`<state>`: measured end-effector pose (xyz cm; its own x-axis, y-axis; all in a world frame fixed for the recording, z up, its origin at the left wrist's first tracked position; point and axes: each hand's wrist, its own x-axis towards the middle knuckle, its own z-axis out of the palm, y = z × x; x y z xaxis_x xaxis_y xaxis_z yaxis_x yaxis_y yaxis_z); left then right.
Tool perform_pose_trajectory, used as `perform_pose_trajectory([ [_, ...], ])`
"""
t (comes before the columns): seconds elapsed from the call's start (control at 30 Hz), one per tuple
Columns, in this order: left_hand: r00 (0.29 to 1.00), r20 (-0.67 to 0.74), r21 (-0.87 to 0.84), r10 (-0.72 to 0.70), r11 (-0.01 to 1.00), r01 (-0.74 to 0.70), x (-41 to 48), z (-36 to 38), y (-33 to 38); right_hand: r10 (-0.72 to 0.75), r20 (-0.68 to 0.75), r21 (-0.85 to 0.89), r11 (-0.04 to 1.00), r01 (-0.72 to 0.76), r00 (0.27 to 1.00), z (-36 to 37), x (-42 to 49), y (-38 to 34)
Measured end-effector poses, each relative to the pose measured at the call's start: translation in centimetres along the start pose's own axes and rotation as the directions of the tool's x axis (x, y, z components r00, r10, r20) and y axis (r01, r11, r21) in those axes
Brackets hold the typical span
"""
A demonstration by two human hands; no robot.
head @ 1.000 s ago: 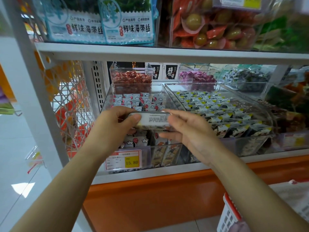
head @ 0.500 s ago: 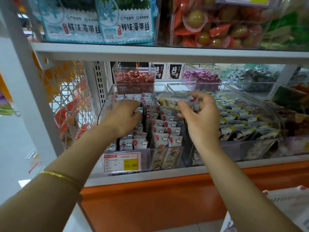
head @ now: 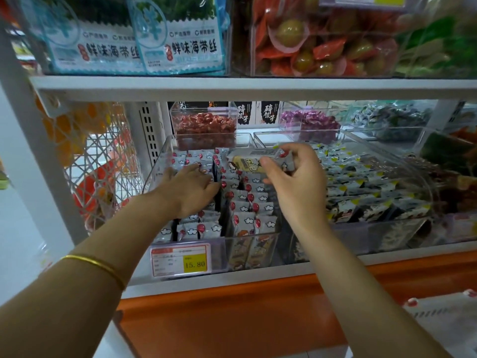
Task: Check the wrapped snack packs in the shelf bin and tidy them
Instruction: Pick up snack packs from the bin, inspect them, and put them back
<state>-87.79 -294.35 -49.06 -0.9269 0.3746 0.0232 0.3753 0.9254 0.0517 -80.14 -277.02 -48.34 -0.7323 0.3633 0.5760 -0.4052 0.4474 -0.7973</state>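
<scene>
Left hand (head: pixel 191 187): centre frame, thin gold bangle (head: pixel 95 264) on its forearm, palm down, fingers straight, resting on rows of grey wrapped snack packs with red balloon print (head: pixel 247 202) inside the clear plastic shelf bin (head: pixel 158 164). Right hand (head: pixel 296 182): just right, raised, thumb and fingers pinching one grey-and-yellow wrapped pack (head: pixel 255 161) above the rows. Surroundings: white-and-yellow price tag (head: pixel 182 259) on bin front; small clear box of red sweets (head: pixel 204 125) behind.
</scene>
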Motion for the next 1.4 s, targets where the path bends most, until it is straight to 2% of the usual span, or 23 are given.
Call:
perform_pose_trajectory([
  [0.13, 0.998, -0.064, -0.044, 0.019, 0.999, -0.022, -1.1, 0.4, 0.1, -0.063, 0.073, -0.051, 0.996, 0.067, 0.995, 0.8, 1.1, -0.5],
  [0.23, 0.996, -0.093, -0.078, -0.006, 0.997, -0.001, -1.5, 0.8, 0.2, -0.159, 0.195, -0.152, 0.970, 0.191, 0.968, 2.9, 3.1, -0.7],
  [0.3, 0.994, -0.113, -0.097, -0.013, 0.995, 0.002, -1.7, 1.1, 0.4, -0.172, 0.296, -0.245, 0.937, 0.249, 0.940, 4.8, 4.7, -0.6],
  [0.4, 0.993, -0.120, -0.127, -0.018, 0.992, 0.003, -2.2, 1.4, 0.5, -0.115, 0.461, -0.362, 0.881, 0.305, 0.880, 7.1, 6.2, -0.1],
  [0.57, 0.987, -0.162, -0.188, -0.008, 0.982, -0.023, -2.9, 1.1, 0.3, 0.074, 0.704, -0.435, 0.832, 0.346, 0.706, 9.2, 6.7, 0.9],
  [0.63, 0.985, -0.173, -0.205, -0.014, 0.979, -0.022, -3.2, 0.8, 0.1, 0.118, 0.741, -0.440, 0.829, 0.346, 0.661, 9.5, 6.9, 1.1],
  [0.73, 0.993, -0.113, -0.166, -0.037, 0.986, 0.018, -3.5, 0.5, 0.2, 0.156, 0.789, -0.414, 0.850, 0.326, 0.595, 9.1, 7.5, 1.1],
  [0.83, 0.996, -0.070, -0.119, -0.060, 0.992, 0.051, -3.7, 0.2, 0.5, 0.186, 0.828, -0.426, 0.822, 0.378, 0.529, 9.0, 7.8, 1.1],
  [0.93, 0.995, -0.046, -0.134, -0.085, 0.988, 0.078, -3.9, -0.2, 0.7, 0.147, 0.829, -0.433, 0.779, 0.454, 0.540, 9.6, 7.7, 1.3],
  [1.03, 0.996, -0.039, -0.142, -0.077, 0.987, 0.070, -4.3, -0.2, 0.7, 0.118, 0.819, -0.419, 0.791, 0.446, 0.561, 10.1, 7.3, 1.3],
  [1.17, 0.998, -0.029, -0.168, -0.054, 0.985, 0.049, -4.7, -0.2, 0.7, 0.150, 0.854, -0.411, 0.782, 0.469, 0.499, 10.2, 7.3, 1.3],
  [1.23, 0.999, -0.022, -0.189, -0.047, 0.981, 0.042, -4.7, -0.3, 0.7, 0.176, 0.854, -0.417, 0.794, 0.442, 0.489, 10.0, 7.8, 0.9],
  [1.4, 0.998, -0.010, -0.228, -0.060, 0.972, 0.056, -4.8, -0.5, 0.6, 0.136, 0.808, -0.404, 0.836, 0.371, 0.574, 9.9, 8.8, 0.4],
])
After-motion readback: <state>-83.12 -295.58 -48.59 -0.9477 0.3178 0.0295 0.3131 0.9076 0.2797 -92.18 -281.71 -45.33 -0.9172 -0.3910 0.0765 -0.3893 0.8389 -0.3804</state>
